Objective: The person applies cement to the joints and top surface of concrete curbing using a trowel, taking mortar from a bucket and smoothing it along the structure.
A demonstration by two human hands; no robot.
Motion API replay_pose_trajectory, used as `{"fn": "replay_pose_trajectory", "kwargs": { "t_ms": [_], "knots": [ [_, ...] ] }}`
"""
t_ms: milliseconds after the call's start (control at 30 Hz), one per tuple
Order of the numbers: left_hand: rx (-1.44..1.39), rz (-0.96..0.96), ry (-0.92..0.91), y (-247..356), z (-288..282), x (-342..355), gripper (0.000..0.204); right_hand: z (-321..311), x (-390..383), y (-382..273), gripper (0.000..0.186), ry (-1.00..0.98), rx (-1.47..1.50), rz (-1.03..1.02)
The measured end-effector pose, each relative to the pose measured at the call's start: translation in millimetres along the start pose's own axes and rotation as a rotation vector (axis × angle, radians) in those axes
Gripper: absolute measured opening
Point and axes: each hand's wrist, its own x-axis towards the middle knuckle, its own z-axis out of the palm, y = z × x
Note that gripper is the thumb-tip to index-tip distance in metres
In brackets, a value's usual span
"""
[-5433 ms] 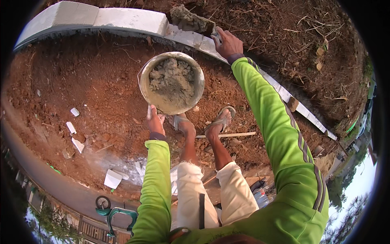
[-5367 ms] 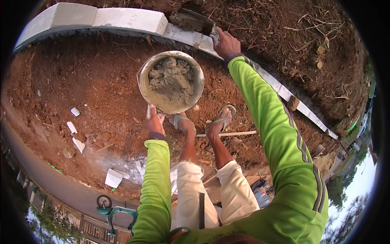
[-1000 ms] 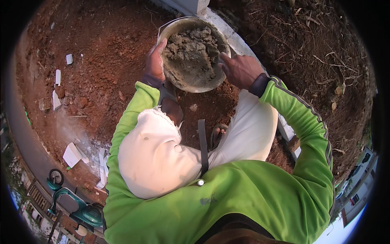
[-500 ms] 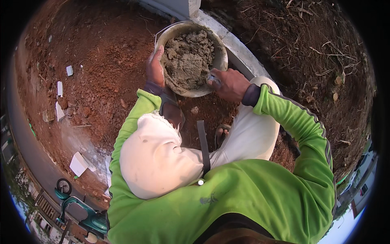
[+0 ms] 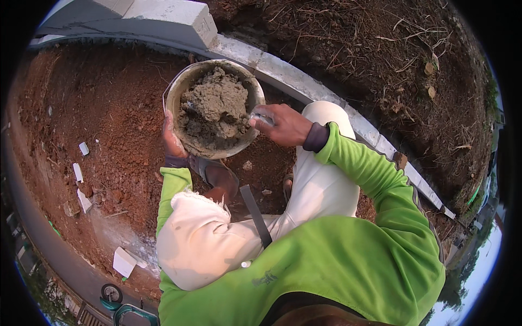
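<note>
A round bucket (image 5: 259, 89) with a thin wire handle stands before me, holding wet grey mortar (image 5: 217, 100) heaped in its middle. My left hand (image 5: 172, 137) grips the bucket's near left side, its fingers along the outer wall. Over the right rim, my right hand (image 5: 278, 124) is closed around the pale, mortar-smeared handle of a trowel (image 5: 263, 117). The trowel's blade is mostly hidden in the mortar.
A low wall of pale blocks (image 5: 163, 20) and its concrete footing (image 5: 283, 73) run behind the bucket. Reddish soil (image 5: 117, 117) with broken white block pieces (image 5: 124, 262) lies at left. Dry grass covers the dark earth (image 5: 375, 65) beyond the footing. A green motorbike (image 5: 117, 304) stands lower left.
My view has shifted, showing more of the block wall. The mortar is now heaped in the bucket's middle, with a hollow at the near left. My right hand has drawn toward the right rim.
</note>
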Motion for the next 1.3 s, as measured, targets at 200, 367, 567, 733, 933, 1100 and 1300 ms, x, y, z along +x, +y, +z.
{"fn": "replay_pose_trajectory", "kwargs": {
  "t_ms": [200, 367, 567, 733, 933, 1100, 1300],
  "knots": [
    [0.034, 0.019, -0.023, 1.5, -17.9, -2.4, 0.056, -74.6, 6.7, -5.6, 0.037, 0.346, -0.287, 0.017],
    [0.050, 0.005, -0.021, -5.9, -19.1, 13.4, 0.056, -111.3, 31.7, 105.4, 0.040, 0.510, -0.753, 0.039],
    [0.047, -0.004, 0.057, -1.7, -34.9, 1.8, 0.058, -101.5, 28.3, 83.6, 0.041, 0.627, -0.665, 0.068],
    [0.036, -0.025, 0.009, -0.2, -23.8, 9.1, 0.057, -81.8, 27.4, 119.6, 0.040, 0.295, -0.664, 0.122],
    [0.048, 0.007, 0.085, -5.8, -40.4, 6.4, 0.056, -75.1, 13.8, 136.8, 0.042, 0.326, -0.783, 0.403],
    [0.048, -0.017, 0.066, -6.3, -37.2, 4.6, 0.056, -82.1, 18.0, 143.3, 0.042, 0.387, -0.806, 0.334],
    [0.061, -0.011, 0.081, -4.1, -51.9, 6.3, 0.057, -90.1, 24.1, 100.1, 0.041, 0.482, -0.778, 0.290]
  ]
}}
